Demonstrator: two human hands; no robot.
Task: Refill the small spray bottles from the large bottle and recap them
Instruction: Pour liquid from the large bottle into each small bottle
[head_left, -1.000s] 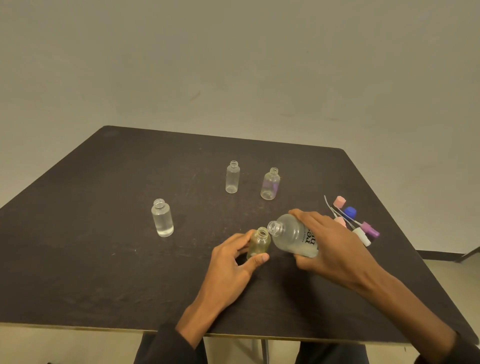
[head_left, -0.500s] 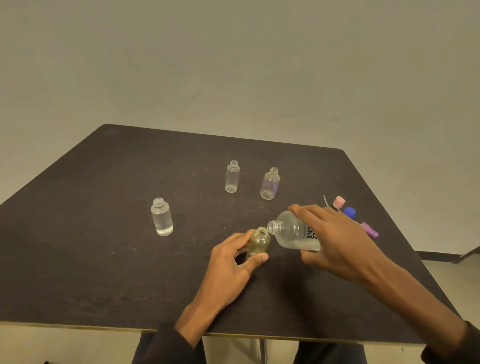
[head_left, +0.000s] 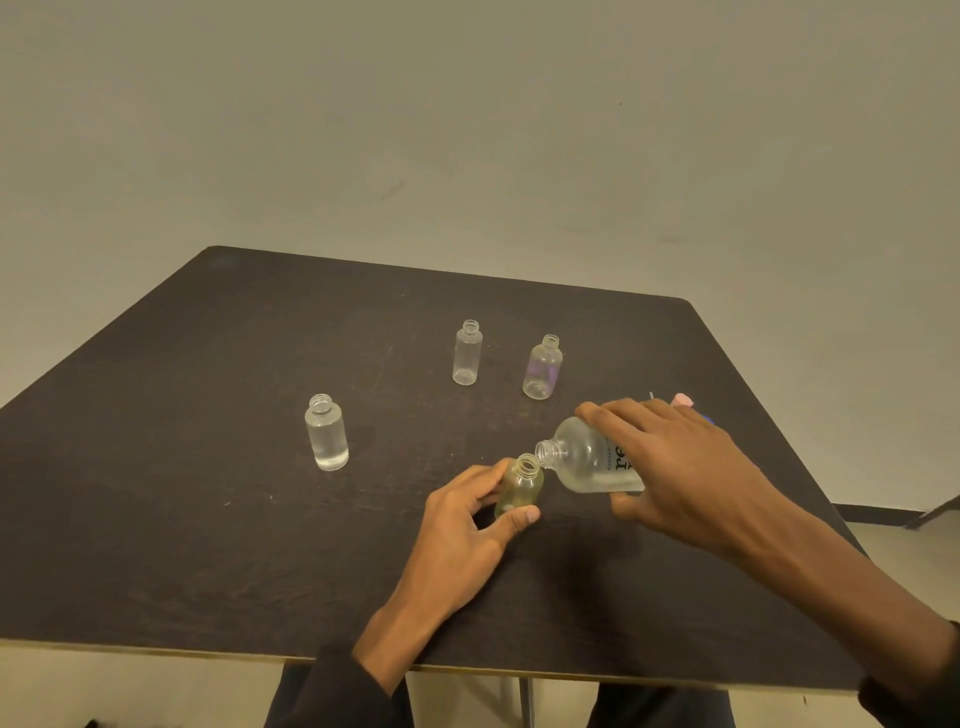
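Note:
My right hand (head_left: 670, 467) grips the large clear bottle (head_left: 582, 460), tipped on its side with its open mouth at the rim of a small yellowish bottle (head_left: 519, 486). My left hand (head_left: 467, 519) holds that small bottle upright on the dark table (head_left: 208, 519) between thumb and fingers. Three more small uncapped bottles stand on the table: a clear one (head_left: 326, 432) at the left holding liquid, a slim clear one (head_left: 467, 353) further back, and a purple-tinted one (head_left: 543, 368) beside it.
A pink cap (head_left: 682, 399) and a bit of a blue cap (head_left: 705, 417) peek out behind my right hand near the table's right edge. The table's front edge runs just before my forearms. A plain wall stands behind.
My right hand has shifted over the caps, hiding most of them, and the large bottle's mouth has come down to the small bottle's rim. My left hand has stayed put.

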